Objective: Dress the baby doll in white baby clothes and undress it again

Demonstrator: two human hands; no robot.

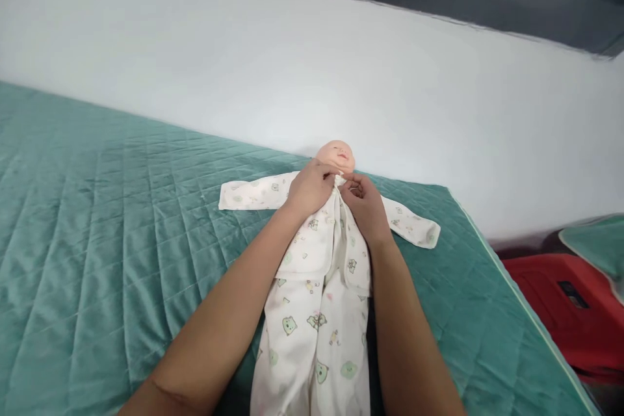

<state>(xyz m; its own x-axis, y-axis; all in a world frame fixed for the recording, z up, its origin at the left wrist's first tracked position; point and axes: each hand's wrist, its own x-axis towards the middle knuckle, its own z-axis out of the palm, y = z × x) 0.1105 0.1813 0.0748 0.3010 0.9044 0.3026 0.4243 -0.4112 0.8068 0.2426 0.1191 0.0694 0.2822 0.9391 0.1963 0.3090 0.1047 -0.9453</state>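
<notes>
A baby doll [336, 155] lies on its back with its head toward the wall, dressed in a white printed jacket [312, 244] and matching trousers [292, 338]. The jacket's sleeves stretch out to both sides. At the doll's neck, my left hand [314, 187] pinches one side of the jacket's collar. My right hand [363, 201] grips the other side with bent fingers, close to the left fingertips. Below the collar the two front edges hang slightly apart. Any fastener between my fingers is too small to make out.
A green quilted cover [121, 208] spreads under the doll, its piped edge running down the right. Behind it rises a white wall [219, 58] with a dark band on top. A red plastic object [560, 312] stands beyond the right edge.
</notes>
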